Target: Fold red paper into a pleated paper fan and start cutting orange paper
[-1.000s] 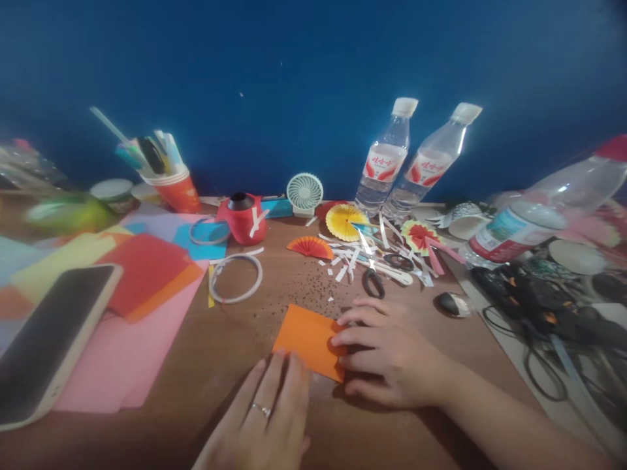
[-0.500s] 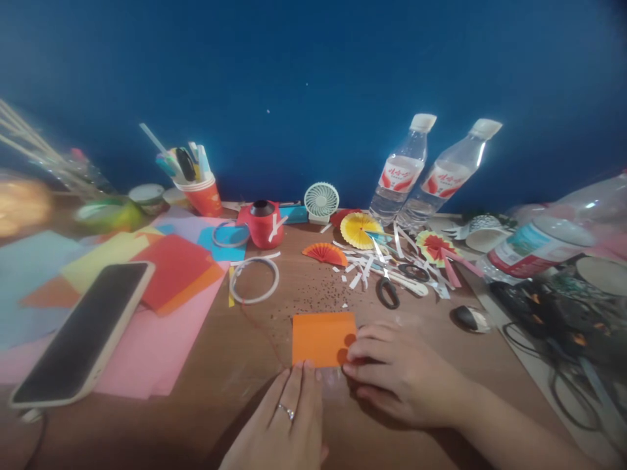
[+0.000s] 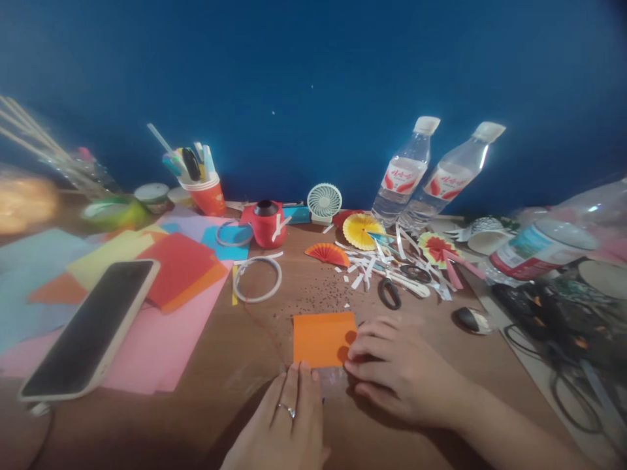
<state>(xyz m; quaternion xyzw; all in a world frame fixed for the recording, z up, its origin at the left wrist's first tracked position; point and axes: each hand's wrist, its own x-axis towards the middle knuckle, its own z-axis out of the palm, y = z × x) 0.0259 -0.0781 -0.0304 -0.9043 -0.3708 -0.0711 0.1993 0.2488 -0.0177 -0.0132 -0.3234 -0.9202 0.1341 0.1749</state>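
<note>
A small sheet of orange paper (image 3: 321, 339) lies flat on the table in front of me, with a fold line along its far edge. My left hand (image 3: 289, 411), with a ring on one finger, rests palm down, its stretched fingertips on the paper's near edge. At the near right corner, my right hand (image 3: 392, 365) has its bent fingertips against the paper; its thumb lies lower, close to the table. Small dark grains (image 3: 323, 290) are scattered just beyond the sheet.
At left lie a phone (image 3: 93, 326) and coloured papers (image 3: 181, 267). Behind are a red cup of pens (image 3: 206, 196), a white tape roll (image 3: 257, 281) and a small fan (image 3: 324, 202). Scissors (image 3: 389, 294), paper scraps, paper fans (image 3: 365, 232), bottles (image 3: 404, 173) and a mouse (image 3: 473, 320) occupy the right.
The view has shifted slightly, so background items appear a little further right. Both hands and the orange paper stay almost in place.
</note>
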